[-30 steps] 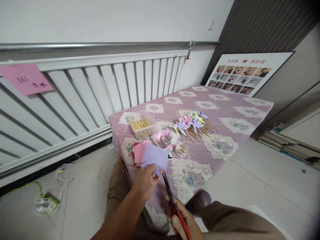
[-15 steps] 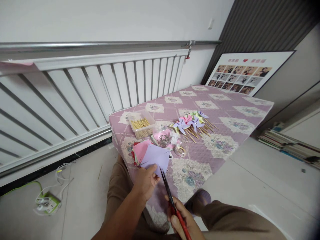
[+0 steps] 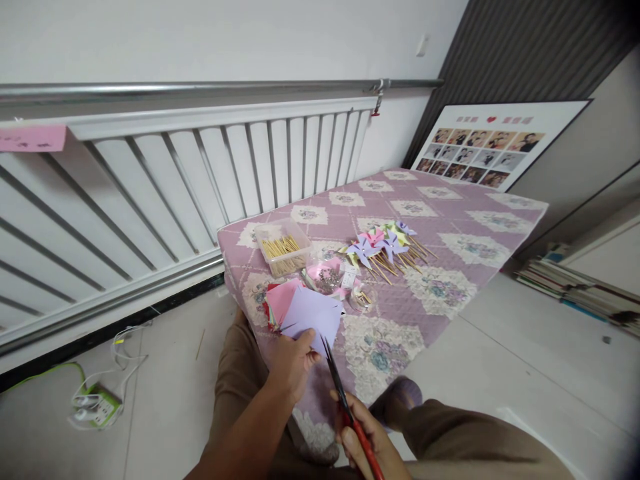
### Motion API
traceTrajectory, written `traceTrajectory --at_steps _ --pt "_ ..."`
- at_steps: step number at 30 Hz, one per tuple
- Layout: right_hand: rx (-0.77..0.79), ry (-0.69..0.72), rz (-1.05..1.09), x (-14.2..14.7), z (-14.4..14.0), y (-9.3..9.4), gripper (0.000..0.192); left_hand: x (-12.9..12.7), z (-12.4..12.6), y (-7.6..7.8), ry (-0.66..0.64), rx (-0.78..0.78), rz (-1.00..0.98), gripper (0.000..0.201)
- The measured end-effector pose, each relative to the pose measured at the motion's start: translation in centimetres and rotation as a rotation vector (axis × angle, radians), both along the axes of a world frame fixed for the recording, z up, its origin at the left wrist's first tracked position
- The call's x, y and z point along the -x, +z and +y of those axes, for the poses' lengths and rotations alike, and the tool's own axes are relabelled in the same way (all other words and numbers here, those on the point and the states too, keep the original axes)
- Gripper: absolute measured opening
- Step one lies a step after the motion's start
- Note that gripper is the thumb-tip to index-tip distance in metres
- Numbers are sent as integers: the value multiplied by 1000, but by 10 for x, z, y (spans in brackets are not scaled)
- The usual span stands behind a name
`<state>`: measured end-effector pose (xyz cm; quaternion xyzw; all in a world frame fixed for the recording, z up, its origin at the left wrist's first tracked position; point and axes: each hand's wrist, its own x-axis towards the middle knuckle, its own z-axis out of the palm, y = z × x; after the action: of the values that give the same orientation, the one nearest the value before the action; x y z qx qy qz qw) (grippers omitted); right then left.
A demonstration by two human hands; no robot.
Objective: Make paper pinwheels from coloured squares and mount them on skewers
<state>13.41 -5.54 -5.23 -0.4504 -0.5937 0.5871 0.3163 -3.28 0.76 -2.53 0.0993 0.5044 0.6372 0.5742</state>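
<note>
A square of lavender paper (image 3: 315, 312) is pinched by my left hand (image 3: 293, 360) at its near edge, thumb on top. My right hand (image 3: 367, 433) grips red-handled scissors (image 3: 345, 407), their dark blades pointing up at the paper's lower right corner. The blades look slightly parted at the tips, around or against that corner. Just left of the lavender square lies a stack of coloured paper (image 3: 281, 300), pink on top with red and green edges showing. Finished paper pinwheels (image 3: 383, 247) on sticks lie in a pile farther back on the table.
A clear plastic box of wooden sticks (image 3: 283, 250) stands near the radiator (image 3: 280, 160). Beside it are a bag of small metal pieces (image 3: 327, 277) and a small round container (image 3: 361, 298). The quilted tablecloth (image 3: 450, 280) covers the table. A power strip (image 3: 103, 407) with cables lies on the floor.
The lavender paper and scissors have shifted very slightly. On the radiator, the pink slip at the left has flipped so its front shows. My hands keep almost the same pose.
</note>
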Motion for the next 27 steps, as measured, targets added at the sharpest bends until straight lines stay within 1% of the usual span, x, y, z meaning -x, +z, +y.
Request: traceTrajectory --at_steps 7,11,16,21,27 --pt "0 9 -40 -1 3 -4 49 -3 -1 2 -45 -26 43 19" --pt "13 -14 -40 0 4 -3 51 -4 -1 3 -34 -22 58 19" --pt "-6 -19 -16 0 5 -3 52 -7 -2 6 -32 -23 97 19" --pt "19 -29 -25 0 6 -10 54 -7 -2 8 -45 -60 63 20" --pt "78 -6 -4 1 3 -20 61 -7 -2 6 -34 -38 80 21"
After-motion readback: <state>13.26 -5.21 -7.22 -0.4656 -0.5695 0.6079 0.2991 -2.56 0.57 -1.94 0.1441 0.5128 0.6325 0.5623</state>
